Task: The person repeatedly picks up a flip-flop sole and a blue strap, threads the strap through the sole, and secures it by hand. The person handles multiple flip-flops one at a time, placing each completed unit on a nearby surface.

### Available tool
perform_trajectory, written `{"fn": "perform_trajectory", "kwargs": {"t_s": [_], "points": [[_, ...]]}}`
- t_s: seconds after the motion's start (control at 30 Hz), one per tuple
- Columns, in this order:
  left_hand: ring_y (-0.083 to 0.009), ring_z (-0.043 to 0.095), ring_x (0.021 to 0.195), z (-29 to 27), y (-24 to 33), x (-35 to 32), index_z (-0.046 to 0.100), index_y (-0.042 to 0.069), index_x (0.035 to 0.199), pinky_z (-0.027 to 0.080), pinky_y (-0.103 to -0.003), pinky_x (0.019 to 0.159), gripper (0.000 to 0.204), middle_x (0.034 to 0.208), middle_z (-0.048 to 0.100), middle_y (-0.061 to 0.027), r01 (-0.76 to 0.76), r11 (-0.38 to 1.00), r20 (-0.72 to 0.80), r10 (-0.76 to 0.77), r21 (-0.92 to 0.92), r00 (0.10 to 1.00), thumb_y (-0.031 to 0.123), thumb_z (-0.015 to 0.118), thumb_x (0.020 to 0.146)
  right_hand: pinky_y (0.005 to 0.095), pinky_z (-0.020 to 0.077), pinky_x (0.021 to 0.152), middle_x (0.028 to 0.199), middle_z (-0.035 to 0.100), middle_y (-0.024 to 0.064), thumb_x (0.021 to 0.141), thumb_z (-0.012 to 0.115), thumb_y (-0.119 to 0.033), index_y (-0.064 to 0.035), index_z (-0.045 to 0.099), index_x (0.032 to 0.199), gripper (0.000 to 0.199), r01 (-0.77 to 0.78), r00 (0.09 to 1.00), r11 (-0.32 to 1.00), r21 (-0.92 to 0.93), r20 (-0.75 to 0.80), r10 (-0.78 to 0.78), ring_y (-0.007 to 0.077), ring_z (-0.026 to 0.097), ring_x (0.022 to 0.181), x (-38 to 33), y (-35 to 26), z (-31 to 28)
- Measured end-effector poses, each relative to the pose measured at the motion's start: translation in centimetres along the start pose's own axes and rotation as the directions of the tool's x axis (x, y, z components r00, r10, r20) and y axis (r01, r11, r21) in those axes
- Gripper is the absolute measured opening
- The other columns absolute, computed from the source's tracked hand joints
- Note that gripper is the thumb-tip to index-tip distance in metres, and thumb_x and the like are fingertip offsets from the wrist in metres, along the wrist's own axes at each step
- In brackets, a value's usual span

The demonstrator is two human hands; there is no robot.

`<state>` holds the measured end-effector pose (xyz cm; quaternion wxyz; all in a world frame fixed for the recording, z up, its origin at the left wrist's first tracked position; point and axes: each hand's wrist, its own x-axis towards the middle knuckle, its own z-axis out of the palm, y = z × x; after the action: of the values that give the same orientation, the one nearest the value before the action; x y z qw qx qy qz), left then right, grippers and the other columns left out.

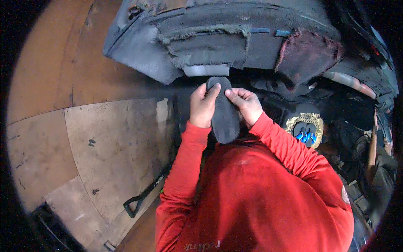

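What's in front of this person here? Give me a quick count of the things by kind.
Dark grey oval felt sole piece, held in the grip of the left hand and right hand: 1
Large heap of frayed grey felt sheets: 1
Black D-handled tool on the floor: 1
Round gold-rimmed holder with blue pieces: 1
Total: 4

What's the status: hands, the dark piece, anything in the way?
Left hand and right hand both gripping dark sole-shaped piece, held upright between them. Grey fabric pile just beyond. Nothing between hands and piece.
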<state>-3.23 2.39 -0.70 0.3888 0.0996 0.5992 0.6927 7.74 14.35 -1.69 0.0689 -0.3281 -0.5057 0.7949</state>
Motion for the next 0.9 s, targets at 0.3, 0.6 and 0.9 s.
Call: {"fn": "perform_trajectory", "kwargs": {"t_s": [0.3, 0.6, 0.9], "points": [[-0.0124, 0.056, 0.096, 3.5, -3.5, -1.1, 0.052, 0.002, 0.11, 0.047, -0.03, 0.087, 0.019, 0.108, 0.061, -0.0052, -0.335, 0.929, -0.404, 0.37, 0.157, 0.837, 0.01, 0.063, 0.096, 0.031, 0.0598, 0.067, 0.118, 0.065, 0.0176, 0.095, 0.048, -0.009, 0.0057, 0.047, 0.128, 0.036, -0.65, 0.731, 0.758, 0.044, 0.307, 0.609, 0.0219, 0.071, 0.081, -3.7, -1.7, -4.3], [-0.0171, 0.057, 0.108, -0.4, -0.8, -7.3, 0.049, 0.001, 0.122, 0.046, -0.034, 0.097, 0.035, 0.119, 0.059, -0.0083, -0.237, 0.971, -0.208, 0.225, -0.033, 0.952, 0.01, 0.067, 0.093, 0.0508, 0.0608, 0.066, 0.121, 0.06, 0.0339, 0.092, 0.027, -0.074, -0.0018, 0.045, 0.136, 0.086, -0.793, 0.598, 0.524, 0.312, 0.561, 0.572, 0.0483, 0.067, 0.094, -0.8, 2.2, -8.2], [-0.0264, 0.054, 0.124, -1.8, -1.5, -7.7, 0.051, -0.001, 0.134, 0.044, -0.046, 0.106, 0.035, 0.132, 0.055, -0.015, 0.127, 0.759, -0.08, -0.229, -0.639, 0.97, 0.011, 0.051, 0.101, 0.0337, 0.0577, 0.082, 0.124, 0.059, 0.009, 0.091, 0.06, 0.002, 0.0002, 0.045, 0.138, 0.049, -0.023, 0.949, 0.995, -0.094, 0.31, 0.051, 0.0222, 0.064, 0.103, -3.8, 3.5, -9.3]]}}
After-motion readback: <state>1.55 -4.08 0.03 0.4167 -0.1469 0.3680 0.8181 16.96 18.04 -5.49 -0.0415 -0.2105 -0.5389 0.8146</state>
